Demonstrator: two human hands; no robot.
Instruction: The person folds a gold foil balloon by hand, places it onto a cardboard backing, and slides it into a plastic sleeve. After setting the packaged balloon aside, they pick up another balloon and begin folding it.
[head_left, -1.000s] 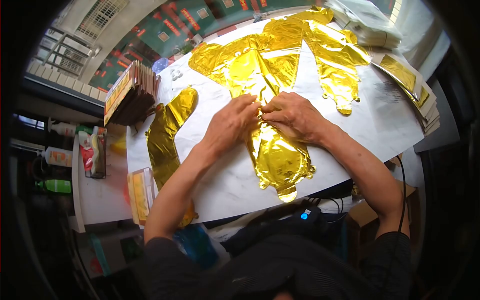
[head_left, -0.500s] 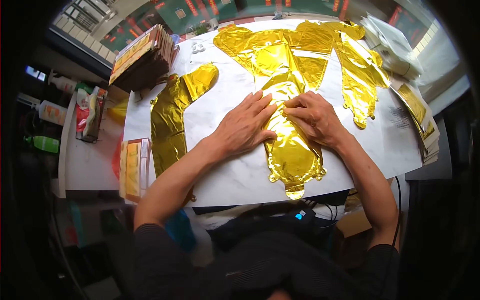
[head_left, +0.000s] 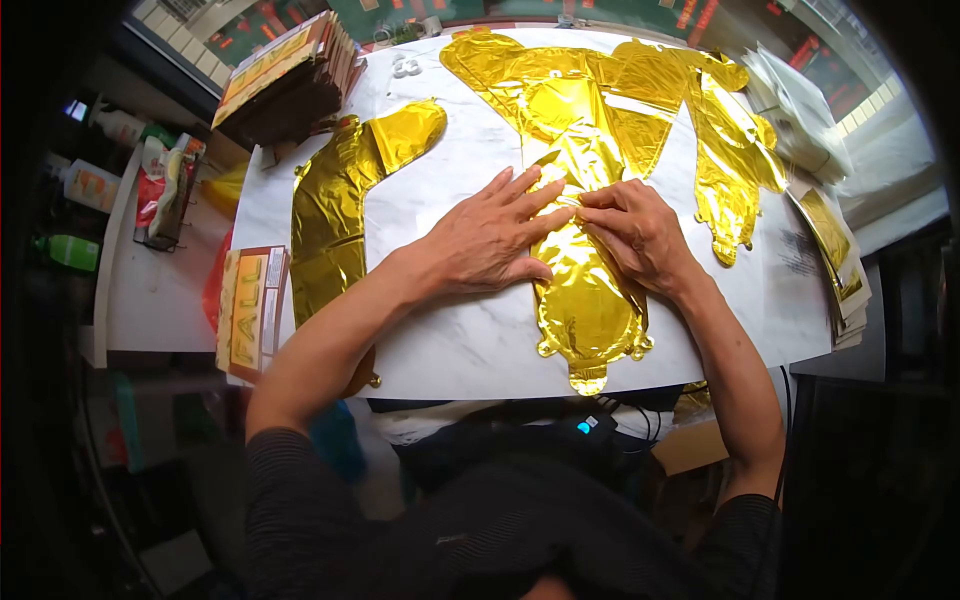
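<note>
A deflated gold foil balloon (head_left: 585, 325) lies lengthwise on the white marbled table before me, its rounded tabbed end toward my body. My left hand (head_left: 490, 235) rests on its left edge with fingers spread, partly on the foil and partly over the table. Thumb and fingers of my right hand (head_left: 640, 238) are pinched together on the wrinkled foil near the balloon's middle; the exact bit gripped is hidden. Beyond it, more gold foil balloons (head_left: 645, 85) overlap at the far side. Another flat balloon (head_left: 330, 225) lies bent at the left, partly under my left forearm.
Thick packets (head_left: 290, 80) are stacked at the back left, near small white pieces (head_left: 406, 66). One packet (head_left: 252, 310) sits at the left edge. Clear plastic bags (head_left: 800, 110) and more packets (head_left: 832, 245) line the right. Bottles (head_left: 92, 185) stand beside a side shelf (head_left: 125, 310).
The camera view has shifted slightly. My left fingers are spread wider on the foil, and my right hand keeps its pinch at about the same spot. The balloons lie as before.
</note>
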